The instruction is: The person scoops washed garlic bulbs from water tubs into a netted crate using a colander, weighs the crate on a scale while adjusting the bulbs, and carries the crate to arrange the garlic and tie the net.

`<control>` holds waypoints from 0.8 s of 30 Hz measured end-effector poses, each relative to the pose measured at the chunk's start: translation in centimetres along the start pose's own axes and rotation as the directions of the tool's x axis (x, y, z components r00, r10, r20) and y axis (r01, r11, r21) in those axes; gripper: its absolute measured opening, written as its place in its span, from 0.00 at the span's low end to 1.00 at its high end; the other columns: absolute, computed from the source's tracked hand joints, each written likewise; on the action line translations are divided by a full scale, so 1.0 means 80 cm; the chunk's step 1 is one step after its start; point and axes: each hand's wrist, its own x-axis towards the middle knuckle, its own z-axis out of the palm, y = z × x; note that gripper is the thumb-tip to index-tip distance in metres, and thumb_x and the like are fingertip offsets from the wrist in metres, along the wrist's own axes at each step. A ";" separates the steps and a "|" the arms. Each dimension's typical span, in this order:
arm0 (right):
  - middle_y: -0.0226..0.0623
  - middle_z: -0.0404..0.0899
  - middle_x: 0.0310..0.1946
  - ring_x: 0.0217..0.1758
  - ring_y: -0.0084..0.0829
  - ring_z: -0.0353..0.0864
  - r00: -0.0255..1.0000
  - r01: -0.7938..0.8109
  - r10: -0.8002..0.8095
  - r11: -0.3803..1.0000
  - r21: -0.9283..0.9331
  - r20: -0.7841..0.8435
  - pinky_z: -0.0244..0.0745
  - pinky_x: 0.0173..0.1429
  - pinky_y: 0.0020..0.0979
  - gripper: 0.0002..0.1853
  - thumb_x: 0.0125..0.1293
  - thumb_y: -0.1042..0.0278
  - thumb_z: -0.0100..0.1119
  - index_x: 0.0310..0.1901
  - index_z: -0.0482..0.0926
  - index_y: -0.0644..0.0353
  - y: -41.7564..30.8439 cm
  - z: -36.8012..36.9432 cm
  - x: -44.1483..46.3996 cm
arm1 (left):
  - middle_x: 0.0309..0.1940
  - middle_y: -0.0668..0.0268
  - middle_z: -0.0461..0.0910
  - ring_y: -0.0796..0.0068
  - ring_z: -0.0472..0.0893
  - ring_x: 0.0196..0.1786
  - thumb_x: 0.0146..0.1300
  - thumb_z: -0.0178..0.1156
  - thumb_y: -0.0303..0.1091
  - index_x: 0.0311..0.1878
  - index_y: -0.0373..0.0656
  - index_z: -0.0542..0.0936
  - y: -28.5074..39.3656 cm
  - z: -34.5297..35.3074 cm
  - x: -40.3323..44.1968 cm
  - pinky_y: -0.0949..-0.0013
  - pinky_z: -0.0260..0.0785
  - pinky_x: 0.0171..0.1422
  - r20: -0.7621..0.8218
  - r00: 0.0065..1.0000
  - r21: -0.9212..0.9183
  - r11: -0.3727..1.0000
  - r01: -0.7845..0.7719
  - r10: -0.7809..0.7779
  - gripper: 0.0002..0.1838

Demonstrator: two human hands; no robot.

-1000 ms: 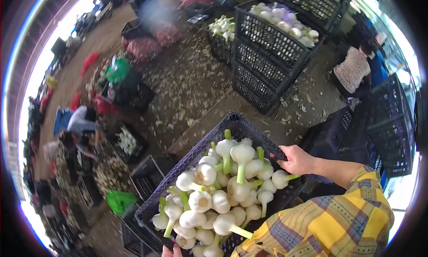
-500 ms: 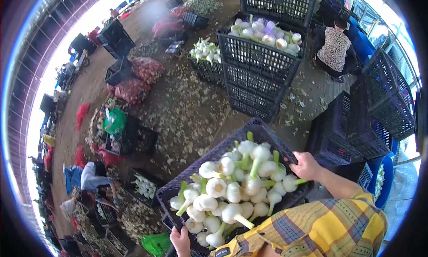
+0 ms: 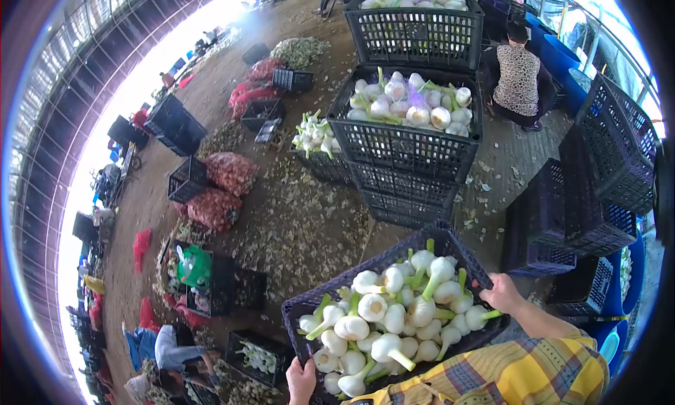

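A dark plastic crate (image 3: 450, 238) heaped with garlic bulbs (image 3: 394, 317) is held in front of my body, tilted in the view. My left hand (image 3: 301, 381) grips its near left rim, fingers wrapped over the edge. At the right end, my right hand (image 3: 502, 292) is closed round the rim. The bulbs are white with short green stems. Just beyond the held crate rises a stack of black crates (image 3: 408, 148), with more garlic bulbs (image 3: 411, 103) and some purple netting in its top one. The crate's underside is hidden.
Empty-looking dark crates (image 3: 538, 211) stand stacked at right, near blue barrels (image 3: 559, 53). A person in a spotted top (image 3: 517, 78) crouches beyond. Red net sacks (image 3: 214, 208) and a green bag (image 3: 193, 266) lie left. Another person (image 3: 176, 352) bends at lower left. Peelings (image 3: 309, 219) litter the floor.
The view has shifted, and the stacked crates now appear lower and larger. The held crate sits lower and farther right in view, still between both hands.
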 end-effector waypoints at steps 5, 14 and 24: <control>0.43 0.83 0.28 0.32 0.26 0.81 0.990 -0.035 0.019 0.992 -0.117 -0.139 0.74 0.39 0.33 0.12 0.49 0.74 0.57 0.37 0.80 0.65 0.046 0.022 0.015 | 0.25 0.76 0.76 0.88 0.70 0.28 0.61 0.55 0.28 0.37 0.35 0.79 -0.001 0.018 0.087 0.78 0.62 0.32 -0.033 0.998 -0.190 0.981 -0.050 0.044 0.07; 0.31 0.80 0.27 0.30 0.18 0.73 0.927 -0.048 0.039 0.999 -0.015 -0.373 0.70 0.35 0.28 0.13 0.52 0.79 0.53 0.40 0.81 0.66 0.014 0.046 -0.029 | 0.27 0.76 0.75 0.86 0.70 0.31 0.59 0.54 0.26 0.37 0.36 0.80 0.071 0.002 0.195 0.78 0.63 0.35 0.125 0.961 -0.127 0.965 -0.231 0.246 0.07; 0.26 0.79 0.30 0.32 0.15 0.72 0.780 0.091 -0.072 0.996 -0.001 -0.621 0.69 0.38 0.22 0.14 0.52 0.77 0.54 0.41 0.80 0.68 -0.138 -0.071 -0.089 | 0.26 0.76 0.75 0.88 0.69 0.29 0.61 0.53 0.26 0.36 0.34 0.79 0.366 -0.028 0.194 0.78 0.64 0.33 0.170 0.794 -0.147 0.812 -0.565 0.583 0.07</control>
